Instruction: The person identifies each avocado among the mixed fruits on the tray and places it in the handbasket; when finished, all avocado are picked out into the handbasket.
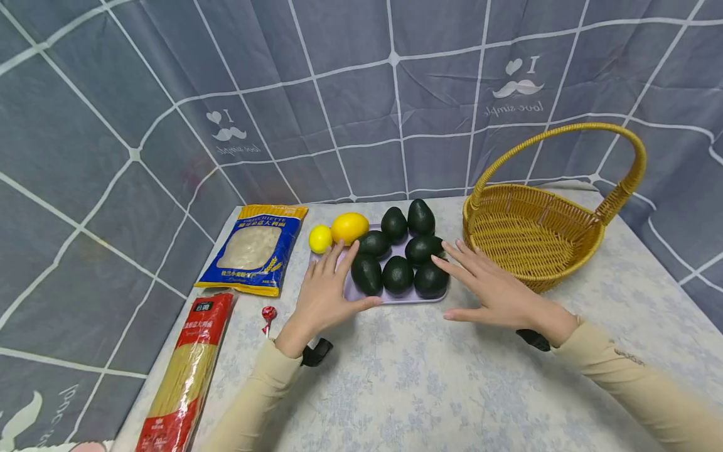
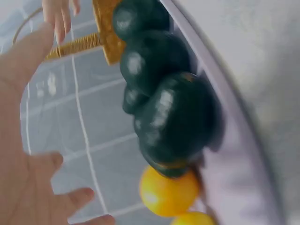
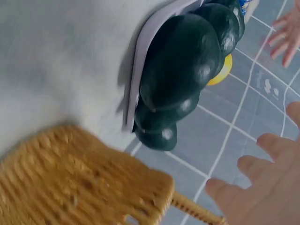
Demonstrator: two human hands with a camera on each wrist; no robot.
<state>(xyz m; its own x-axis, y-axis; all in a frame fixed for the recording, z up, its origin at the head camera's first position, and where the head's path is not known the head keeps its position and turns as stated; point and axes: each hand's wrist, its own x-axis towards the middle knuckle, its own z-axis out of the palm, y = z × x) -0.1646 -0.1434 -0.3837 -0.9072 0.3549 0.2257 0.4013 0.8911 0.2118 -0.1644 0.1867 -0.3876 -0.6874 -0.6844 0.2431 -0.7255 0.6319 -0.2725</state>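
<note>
A light purple tray (image 1: 408, 302) holds several dark green avocados (image 1: 398, 275). At its left back corner are a large yellow lemon (image 1: 349, 227) and a smaller yellow fruit (image 1: 320, 239). My left hand (image 1: 326, 292) hovers at the tray's left front, its fingers spread and holding nothing. On the other side, my right hand (image 1: 497, 290) is also spread and bare, with fingertips overlapping the rightmost avocados in the head view. Both wrist views show the fingers apart from the avocados (image 2: 180, 117), level with the heap.
A wicker basket (image 1: 536, 242) with a tall handle stands to the right, close behind my right hand. On the left lie a blue pasta bag (image 1: 248, 251), a red spaghetti pack (image 1: 189, 370) and a small red lollipop (image 1: 269, 313). Grey checked curtains (image 1: 361, 125) enclose the table.
</note>
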